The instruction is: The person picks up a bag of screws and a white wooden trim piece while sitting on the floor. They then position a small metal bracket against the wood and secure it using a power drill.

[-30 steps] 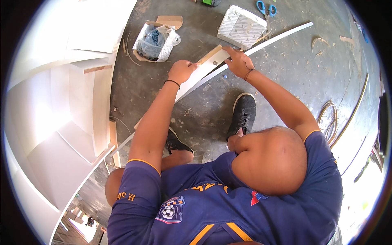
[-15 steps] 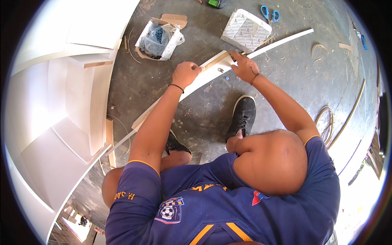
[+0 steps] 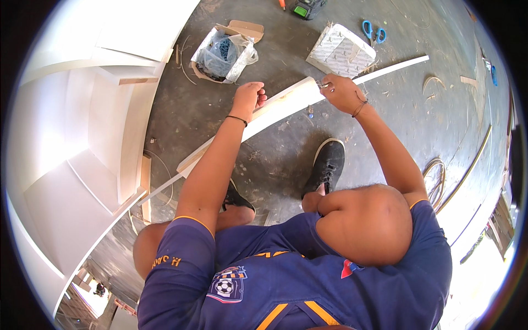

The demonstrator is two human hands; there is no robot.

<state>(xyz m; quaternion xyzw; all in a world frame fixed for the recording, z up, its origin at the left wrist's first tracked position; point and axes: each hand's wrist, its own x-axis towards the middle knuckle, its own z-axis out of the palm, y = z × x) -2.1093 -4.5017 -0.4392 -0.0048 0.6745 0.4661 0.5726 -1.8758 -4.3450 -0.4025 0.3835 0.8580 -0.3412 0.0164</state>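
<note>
A long white board (image 3: pixel 275 122) with a pale wood edge lies slanting across the floor in front of my feet. My left hand (image 3: pixel 249 100) is over its far long edge with the fingers curled in; whether anything is inside them is hidden. At the board's right end, my right hand (image 3: pixel 343 94) pinches a small shiny metal piece (image 3: pixel 325 86), too small to make out its kind. A thin white strip (image 3: pixel 393 67) runs beyond the board's right end.
An opened carton (image 3: pixel 223 53) with a clear plastic bag stands past my left hand. Beyond my right hand lie a flat white box (image 3: pixel 341 52) and blue-handled scissors (image 3: pixel 374 34). A black-green tool (image 3: pixel 306 9) sits farther off. White cabinet panels (image 3: pixel 82 181) stand at left; coiled strips (image 3: pixel 434 179) lie right.
My right hand has moved off the board's top to just past its right end. The metal piece no longer lies on the board's face. My left hand's fingers have curled in.
</note>
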